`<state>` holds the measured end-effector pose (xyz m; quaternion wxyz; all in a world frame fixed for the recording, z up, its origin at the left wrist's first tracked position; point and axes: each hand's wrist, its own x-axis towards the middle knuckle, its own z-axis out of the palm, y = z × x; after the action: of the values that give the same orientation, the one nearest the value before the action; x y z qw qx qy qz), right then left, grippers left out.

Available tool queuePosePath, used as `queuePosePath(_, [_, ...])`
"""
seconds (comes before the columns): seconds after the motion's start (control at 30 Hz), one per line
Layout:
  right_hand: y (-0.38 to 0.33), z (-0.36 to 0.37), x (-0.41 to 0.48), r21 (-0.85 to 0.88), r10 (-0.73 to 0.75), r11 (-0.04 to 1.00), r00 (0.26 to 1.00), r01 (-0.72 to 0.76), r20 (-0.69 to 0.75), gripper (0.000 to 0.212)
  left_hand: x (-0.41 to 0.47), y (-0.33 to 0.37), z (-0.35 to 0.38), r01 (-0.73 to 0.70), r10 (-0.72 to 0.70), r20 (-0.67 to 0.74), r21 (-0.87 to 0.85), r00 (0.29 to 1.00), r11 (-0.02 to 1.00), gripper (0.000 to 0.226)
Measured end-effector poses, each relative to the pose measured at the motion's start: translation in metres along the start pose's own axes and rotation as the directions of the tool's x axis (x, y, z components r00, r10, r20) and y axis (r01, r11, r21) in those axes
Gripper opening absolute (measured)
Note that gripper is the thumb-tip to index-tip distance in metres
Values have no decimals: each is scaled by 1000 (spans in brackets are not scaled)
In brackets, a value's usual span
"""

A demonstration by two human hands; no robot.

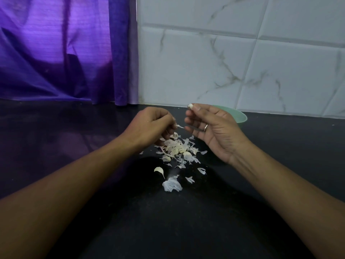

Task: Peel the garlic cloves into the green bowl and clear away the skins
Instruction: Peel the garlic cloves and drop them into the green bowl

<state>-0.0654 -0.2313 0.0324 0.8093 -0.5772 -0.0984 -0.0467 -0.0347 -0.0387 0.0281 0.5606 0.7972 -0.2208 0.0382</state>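
- Head view hides most of the green bowl [241, 116]: the right hand [211, 133] covers its left part, so only a stretch of rim and wall shows, and its inside cannot be seen.
- Both forearms run off the bottom edge, and the left hand [152, 126] has its fingertips turned away and hard to make out.
- In the pile of skins [177, 149], pale cloves lie mixed with the papery bits (how many cannot be told).
- The glossy black countertop [74, 139] meets a white, marble-veined tiled wall [242, 62] at the back right and a purple curtain [56, 53] at the back left.
- The bowl stands at the back by the wall. The pile lies nearer, between the hands. A loose clove [159, 170] and a large skin [171, 185] lie closer to the person, apart from the pile.
- Left hand: back up, fingers curled, with a flake of skin [179, 126] pinched at their tips just above the pile.
- Right hand: palm toward the camera, thumb and forefinger pinching a garlic clove [190, 105] held up. The other fingers are loosely bent, one wearing a ring [205, 127].
- The hands are close together but not touching.
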Motion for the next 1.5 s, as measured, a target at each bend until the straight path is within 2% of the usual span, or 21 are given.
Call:
queuePosePath(0.27, [3, 0, -1, -24, 9, 1000, 999, -8, 39, 15, -1, -1, -3, -79, 86, -75, 93, 994, 993, 26])
queuePosePath(0.43, [4, 0, -2, -74, 11, 997, 999, -7, 45, 11, 2, -3, -5, -57, 58, -59, 28, 997, 998, 27])
queuePosePath(0.6, [6, -1, -1, -123, -2, 992, 1000, 6, 31, 10, 1, 0, -4, -99, 100, -35, 8, 994, 995, 6])
queuePosePath(0.8, [10, -3, -1, -203, -30, 978, 999, 36, 32, 15, -1, 4, -3, -74, 75, 6, -143, 997, 987, 19])
queuePosePath(0.97, [11, -4, -2, -237, -49, 970, 998, 59, 46, 15, 1, 3, -3, -41, 46, 21, -191, 999, 981, 17])
queuePosePath(1.23, [11, -3, -3, -283, -47, 958, 999, 52, 24, 15, 2, 1, -3, -76, 78, 19, -90, 997, 993, 11])
queuePosePath(1.5, [13, -3, -3, -309, -52, 949, 997, 66, 54, 14, 4, -5, -4, -165, 167, -32, 51, 985, 985, 10])
